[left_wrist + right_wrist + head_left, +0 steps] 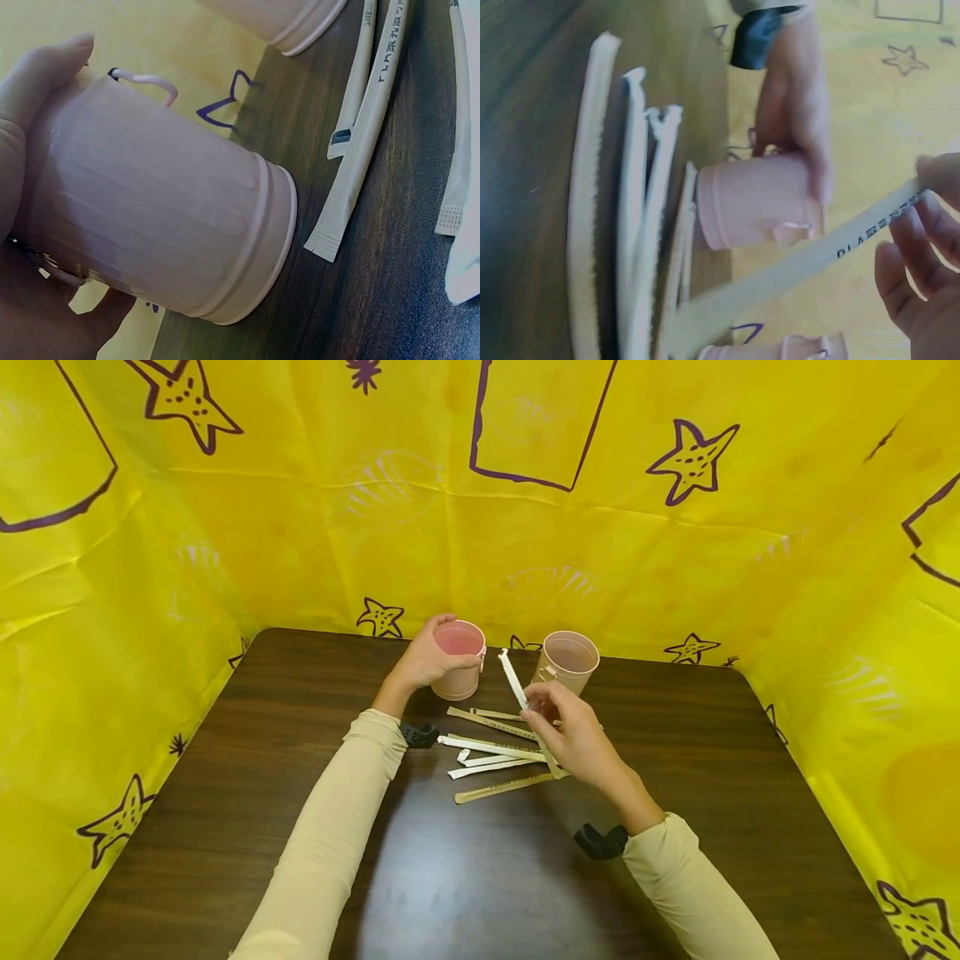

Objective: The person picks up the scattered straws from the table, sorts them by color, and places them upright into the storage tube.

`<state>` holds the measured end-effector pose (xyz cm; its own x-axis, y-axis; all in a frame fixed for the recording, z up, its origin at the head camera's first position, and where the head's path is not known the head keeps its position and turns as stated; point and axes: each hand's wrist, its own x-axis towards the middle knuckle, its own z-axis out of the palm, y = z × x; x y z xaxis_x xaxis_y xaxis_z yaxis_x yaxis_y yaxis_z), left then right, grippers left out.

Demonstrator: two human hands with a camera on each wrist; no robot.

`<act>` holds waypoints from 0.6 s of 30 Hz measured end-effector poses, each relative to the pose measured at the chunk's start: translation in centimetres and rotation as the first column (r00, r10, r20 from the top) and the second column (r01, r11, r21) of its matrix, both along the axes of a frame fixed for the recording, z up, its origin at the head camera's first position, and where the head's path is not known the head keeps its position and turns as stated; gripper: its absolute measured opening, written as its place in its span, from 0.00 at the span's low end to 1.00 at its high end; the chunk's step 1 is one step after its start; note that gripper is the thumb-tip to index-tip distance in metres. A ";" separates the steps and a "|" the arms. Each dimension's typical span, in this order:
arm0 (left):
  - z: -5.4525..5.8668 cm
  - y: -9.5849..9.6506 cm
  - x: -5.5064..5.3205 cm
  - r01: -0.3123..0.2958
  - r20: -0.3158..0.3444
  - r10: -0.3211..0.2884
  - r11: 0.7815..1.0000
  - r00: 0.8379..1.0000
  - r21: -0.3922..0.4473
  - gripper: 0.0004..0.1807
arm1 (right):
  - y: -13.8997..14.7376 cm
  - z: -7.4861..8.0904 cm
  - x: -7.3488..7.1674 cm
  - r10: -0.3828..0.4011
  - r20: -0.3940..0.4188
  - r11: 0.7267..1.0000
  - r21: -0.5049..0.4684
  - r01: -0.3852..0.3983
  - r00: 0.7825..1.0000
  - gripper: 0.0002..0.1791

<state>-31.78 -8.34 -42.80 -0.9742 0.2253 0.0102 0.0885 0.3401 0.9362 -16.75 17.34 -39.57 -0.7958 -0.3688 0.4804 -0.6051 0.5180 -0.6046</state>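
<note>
From my seat, I had the left hand (432, 660) clamped round the cup (455, 683), its thumb across the near side just below the rim. The cup was over the far part of the bench (450, 877); I could not tell whether its base touched the wood. Its inside showed a stronger pink than its wall, and I could not make out whether that was liquid. A small handle stuck out at its right.

My right hand (573, 735), to the right of the cup and nearer me, pinched a wrapped straw (513, 678) between thumb and fingers. The straw slanted, its upper end just right of the cup and its lower end over the loose ones; the right wrist view showed dark print along its paper.

The second cup (577, 678) was right of the cup, a little apart, partly behind my right hand. In front of the cup, on my side, white straws (487, 746) lay across one another, with brown straws (498, 789) on either side of them. Behind the cup hung a yellow cloth (450, 543) with purple starfish outlines.
</note>
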 end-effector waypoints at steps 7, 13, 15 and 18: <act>-0.2 0.1 0.1 -0.019 -0.001 0.019 1.000 1.000 -0.002 0.57 | -0.1 1.9 -1.4 -0.057 0.143 0.975 -0.203 0.086 0.988 0.15; -0.4 0.1 0.1 -0.035 -0.013 0.035 0.999 0.999 -0.004 0.56 | -0.9 3.6 -3.4 -0.028 0.174 0.902 -0.419 0.100 0.984 0.20; -0.4 0.2 0.1 -0.034 -0.012 0.034 0.999 0.999 -0.001 0.56 | -1.3 4.1 -3.9 -0.023 0.191 0.861 -0.496 0.117 0.981 0.19; -0.5 0.1 0.1 -0.035 -0.014 0.035 0.999 0.999 -0.001 0.56 | -2.0 4.8 -4.8 -0.018 0.209 0.796 -0.589 0.140 0.978 0.17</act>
